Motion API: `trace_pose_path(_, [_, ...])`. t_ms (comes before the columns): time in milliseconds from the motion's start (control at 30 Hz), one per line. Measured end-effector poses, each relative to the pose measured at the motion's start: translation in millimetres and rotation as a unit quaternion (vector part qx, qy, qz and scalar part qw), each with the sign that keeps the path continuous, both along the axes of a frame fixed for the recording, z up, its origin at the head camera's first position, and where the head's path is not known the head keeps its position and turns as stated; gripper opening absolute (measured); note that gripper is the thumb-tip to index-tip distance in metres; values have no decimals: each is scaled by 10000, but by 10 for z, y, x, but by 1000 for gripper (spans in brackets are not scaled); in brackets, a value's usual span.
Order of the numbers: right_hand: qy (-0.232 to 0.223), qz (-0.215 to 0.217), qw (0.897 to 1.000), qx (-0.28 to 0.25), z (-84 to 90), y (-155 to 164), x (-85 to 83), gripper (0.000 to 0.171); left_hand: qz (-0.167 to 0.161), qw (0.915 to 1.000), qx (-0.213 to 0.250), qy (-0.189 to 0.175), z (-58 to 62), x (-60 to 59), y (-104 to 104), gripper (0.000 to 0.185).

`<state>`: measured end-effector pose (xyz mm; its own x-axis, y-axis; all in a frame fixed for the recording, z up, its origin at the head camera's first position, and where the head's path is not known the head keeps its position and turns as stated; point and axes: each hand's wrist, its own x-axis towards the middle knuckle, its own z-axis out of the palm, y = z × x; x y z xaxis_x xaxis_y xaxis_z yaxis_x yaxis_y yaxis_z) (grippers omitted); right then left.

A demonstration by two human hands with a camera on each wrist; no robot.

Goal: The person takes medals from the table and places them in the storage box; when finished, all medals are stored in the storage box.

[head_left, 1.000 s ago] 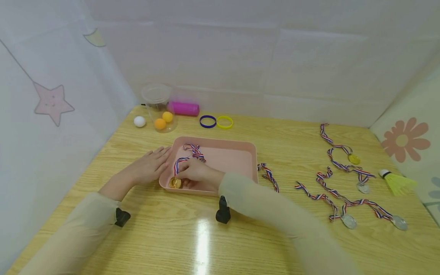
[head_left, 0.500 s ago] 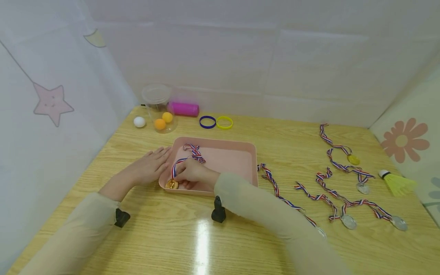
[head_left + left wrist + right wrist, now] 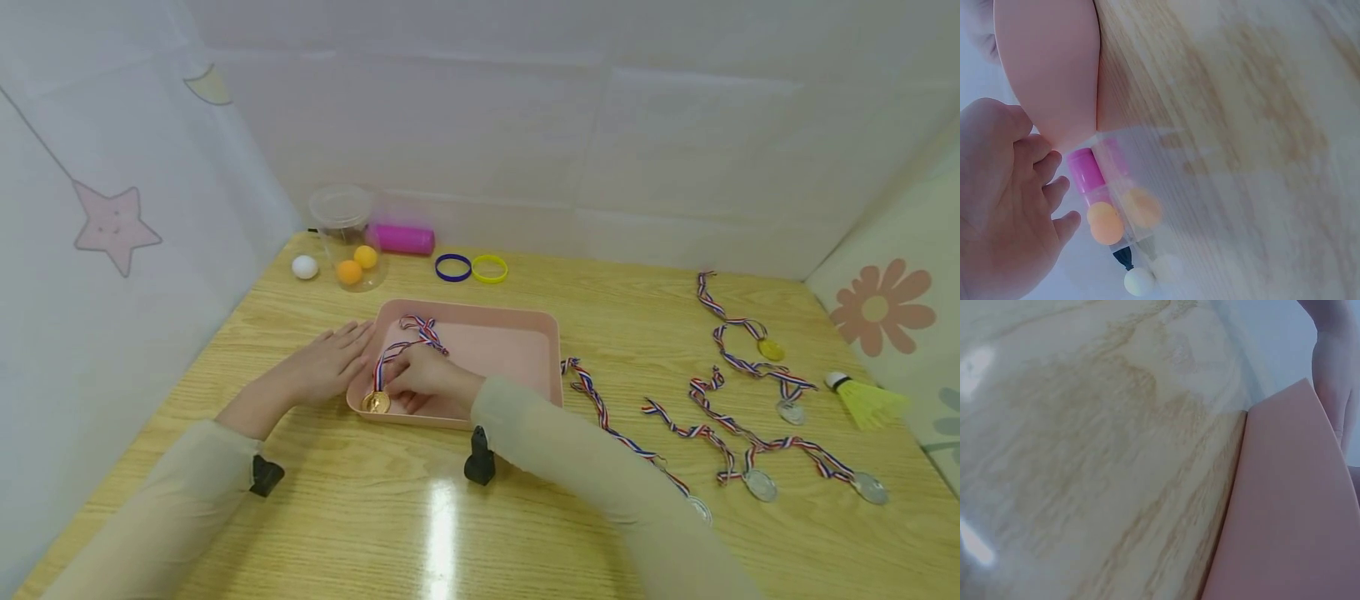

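Observation:
My left hand (image 3: 327, 367) lies with extended fingers at the left rim of a pink tray (image 3: 510, 317); the left wrist view shows its fingers (image 3: 1054, 194) beside the tray wall. Inside the tray, a gold medal (image 3: 377, 402) lies face up in the near left corner, its striped ribbon (image 3: 426, 333) trailing toward the back. My right hand (image 3: 431, 379) reaches over the tray's near side, thumb and index finger bent together at the ribbon just above the medal. The right wrist view catches only tray wall and part of a hand, so those fingertips are hidden there.
Silver medals (image 3: 761, 484) and a yellow medal (image 3: 771, 348), with ribbons, lie right of the tray near a shuttlecock (image 3: 866, 400). Behind the tray are two wristbands (image 3: 490, 267), a magenta cylinder (image 3: 405, 238), a clear cup (image 3: 341, 204) with orange balls and a white ball (image 3: 304, 267).
The gold medal has shifted slightly left in the tray's corner and now lies flatter. My right forearm drew back left and uncovered a silver medal's ribbon on the table. My left hand stays still.

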<state>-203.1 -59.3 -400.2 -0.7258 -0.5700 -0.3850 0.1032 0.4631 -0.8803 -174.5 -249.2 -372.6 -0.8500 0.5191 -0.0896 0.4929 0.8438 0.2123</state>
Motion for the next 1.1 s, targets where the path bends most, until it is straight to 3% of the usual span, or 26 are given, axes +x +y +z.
trace_pose_path(367, [189,102,9998,-16,123,235,-150,10,1,10000,-21,-7,16,13,10,52])
trace_pose_path(633, [323,-453,9984,-9,203,423,-322,18,-8,10000,-57,-69,19,16,13,52])
trace_pose_path(900, [358,-597,9971,317,149,430,-394,45,-21,10000,-46,-76,9,7,8,52])
trace_pose_path(1100, [452,-450,9977,217,98,355,-419,39,7,9999,-62,-91,4,5,5,52])
